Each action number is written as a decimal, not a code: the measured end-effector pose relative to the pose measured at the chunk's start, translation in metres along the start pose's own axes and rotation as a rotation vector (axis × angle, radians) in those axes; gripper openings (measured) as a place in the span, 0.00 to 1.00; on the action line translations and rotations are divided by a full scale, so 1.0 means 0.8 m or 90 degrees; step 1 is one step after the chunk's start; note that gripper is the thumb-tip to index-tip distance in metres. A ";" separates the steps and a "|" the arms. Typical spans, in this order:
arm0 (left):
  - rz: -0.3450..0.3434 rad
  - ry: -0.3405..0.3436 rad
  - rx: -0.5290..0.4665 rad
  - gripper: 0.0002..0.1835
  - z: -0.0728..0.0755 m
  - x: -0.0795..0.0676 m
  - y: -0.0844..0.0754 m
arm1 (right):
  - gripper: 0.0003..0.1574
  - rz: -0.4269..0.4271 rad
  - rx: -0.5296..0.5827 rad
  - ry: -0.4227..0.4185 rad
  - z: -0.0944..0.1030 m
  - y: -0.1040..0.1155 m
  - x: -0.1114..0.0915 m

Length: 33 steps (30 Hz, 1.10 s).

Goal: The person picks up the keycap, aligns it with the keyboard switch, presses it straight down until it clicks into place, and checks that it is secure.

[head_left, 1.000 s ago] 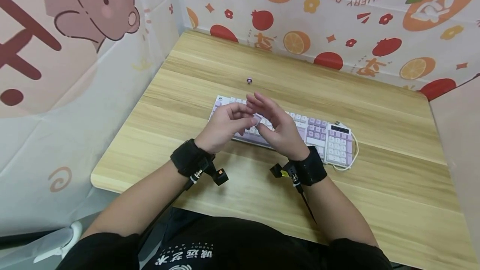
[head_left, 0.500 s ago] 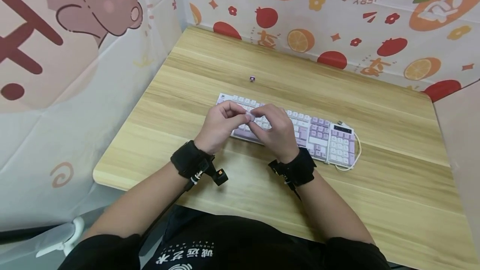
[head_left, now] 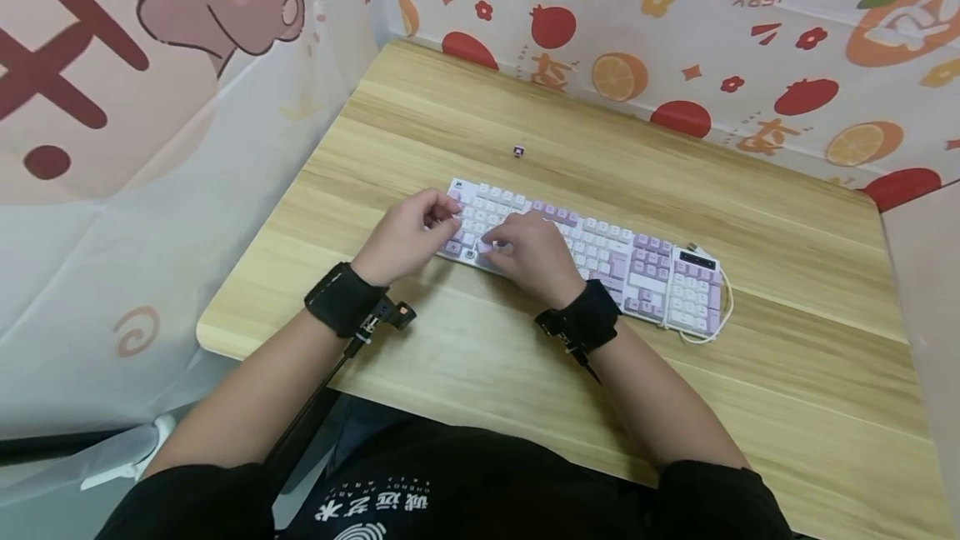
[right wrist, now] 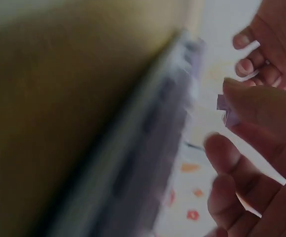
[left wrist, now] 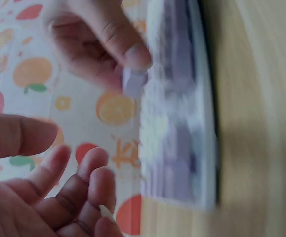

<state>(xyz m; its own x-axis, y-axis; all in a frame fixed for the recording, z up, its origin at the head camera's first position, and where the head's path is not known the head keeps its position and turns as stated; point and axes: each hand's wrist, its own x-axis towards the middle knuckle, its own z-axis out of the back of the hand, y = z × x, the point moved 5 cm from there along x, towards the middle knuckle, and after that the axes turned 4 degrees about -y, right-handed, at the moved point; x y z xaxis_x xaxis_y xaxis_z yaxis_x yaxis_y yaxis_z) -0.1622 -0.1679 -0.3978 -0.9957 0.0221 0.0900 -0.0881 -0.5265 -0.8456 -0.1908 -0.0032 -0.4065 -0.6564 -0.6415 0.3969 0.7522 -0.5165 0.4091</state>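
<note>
A white and lilac keyboard (head_left: 592, 261) lies across the table. My right hand (head_left: 534, 252) pinches a lilac keycap (left wrist: 134, 81) between thumb and finger, held over the lower left of the keyboard. In the right wrist view the keycap (right wrist: 229, 112) is tilted, with part of its hollow side showing. Close to it, a spot without a keycap (head_left: 471, 255) shows in the keyboard's bottom row. My left hand (head_left: 408, 232) is beside the keyboard's left end, fingers loosely bent and spread from the thumb (left wrist: 31, 136). A small pale sliver (left wrist: 106, 213) shows at its lower fingers.
A small dark purple and white piece (head_left: 518, 152) lies on the wooden table (head_left: 360, 157) beyond the keyboard. The keyboard's white cable (head_left: 727, 307) loops round its right end. Printed cloth (head_left: 675, 32) hangs along the back and left.
Both hands were together at the keycap above the keyboard. The left hand has let go and drawn off left; the right hand has brought the keycap lower, toward the keyboard's front left.
</note>
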 end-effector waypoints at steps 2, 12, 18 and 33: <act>0.011 0.018 0.018 0.10 0.001 0.000 0.007 | 0.10 -0.012 -0.022 0.025 -0.012 -0.002 0.001; -0.005 0.114 0.164 0.05 -0.014 0.009 0.015 | 0.12 0.000 -0.153 0.050 -0.024 0.007 0.008; -0.003 0.174 0.241 0.07 -0.021 0.027 0.016 | 0.11 0.052 -0.237 0.052 -0.025 0.021 0.012; 0.014 0.250 0.236 0.06 -0.019 0.045 0.026 | 0.15 0.187 -0.332 0.070 -0.032 0.039 0.013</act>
<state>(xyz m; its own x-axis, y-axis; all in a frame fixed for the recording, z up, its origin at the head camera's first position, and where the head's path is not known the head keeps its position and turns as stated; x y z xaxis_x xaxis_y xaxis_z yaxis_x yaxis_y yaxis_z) -0.2006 -0.1653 -0.4203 -0.9392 0.2867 -0.1891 -0.1221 -0.7935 -0.5963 -0.1726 -0.0405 -0.4110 -0.4290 -0.8397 0.3330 0.8478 -0.5015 -0.1724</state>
